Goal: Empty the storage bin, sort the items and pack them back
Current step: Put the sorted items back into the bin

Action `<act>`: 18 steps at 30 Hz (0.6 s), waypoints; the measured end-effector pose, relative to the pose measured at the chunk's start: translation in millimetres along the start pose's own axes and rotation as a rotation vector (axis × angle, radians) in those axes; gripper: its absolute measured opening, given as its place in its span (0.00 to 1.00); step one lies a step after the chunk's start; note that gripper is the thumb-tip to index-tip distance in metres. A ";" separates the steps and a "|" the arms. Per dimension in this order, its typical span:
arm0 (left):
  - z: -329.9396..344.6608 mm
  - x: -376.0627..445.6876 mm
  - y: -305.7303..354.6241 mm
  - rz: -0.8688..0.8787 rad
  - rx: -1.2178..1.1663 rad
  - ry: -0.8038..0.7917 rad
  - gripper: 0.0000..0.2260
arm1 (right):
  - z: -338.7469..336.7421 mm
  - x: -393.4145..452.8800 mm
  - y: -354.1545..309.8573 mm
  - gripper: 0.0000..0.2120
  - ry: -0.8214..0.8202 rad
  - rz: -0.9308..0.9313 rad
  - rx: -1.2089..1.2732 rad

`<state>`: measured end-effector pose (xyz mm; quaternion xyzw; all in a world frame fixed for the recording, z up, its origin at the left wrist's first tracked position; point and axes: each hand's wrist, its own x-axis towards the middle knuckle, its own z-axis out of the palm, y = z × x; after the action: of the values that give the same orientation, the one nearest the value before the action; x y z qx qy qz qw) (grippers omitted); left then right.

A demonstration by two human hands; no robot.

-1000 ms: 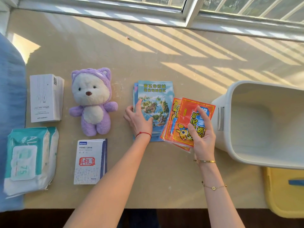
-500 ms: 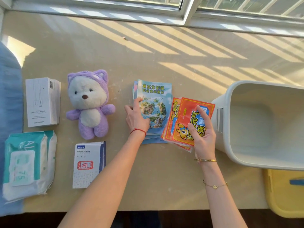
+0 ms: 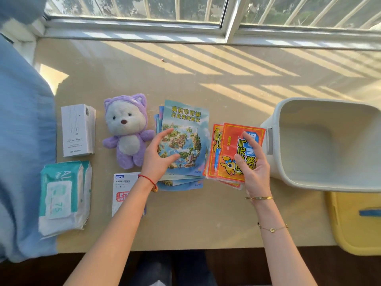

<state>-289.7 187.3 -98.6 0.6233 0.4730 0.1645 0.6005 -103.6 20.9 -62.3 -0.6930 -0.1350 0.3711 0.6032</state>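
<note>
Blue leaflets (image 3: 185, 129) lie fanned at the table's (image 3: 206, 213) centre, the left hand (image 3: 157, 156) over their 8 o'clock corner, fingers loosely spread, thumb and fingertips on the top sheet. Just at 3 o'clock of them, red packets (image 3: 233, 145) sit under the right hand (image 3: 254, 172), its straight fingers laid on the top one. The bin (image 3: 288, 174) stands empty at 3 o'clock. A plush (image 3: 125, 129), white box (image 3: 78, 131), wipes (image 3: 61, 195) and card pack (image 3: 123, 182) lie toward 9 o'clock.

Fuzzy plush bear (image 3: 127, 131), glossy paper brochures (image 3: 185, 139), shiny plastic packets (image 3: 233, 153), smooth matt plastic bin (image 3: 321, 182)
</note>
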 end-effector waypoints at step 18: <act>-26.1 -135.0 138.9 0.227 0.024 -0.118 0.32 | -78.2 -163.0 -94.7 0.25 0.137 -0.046 0.108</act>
<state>-322.7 120.0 81.9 0.6886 0.3654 0.1888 0.5973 -138.2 -117.7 83.3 -0.6799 -0.0890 0.3155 0.6559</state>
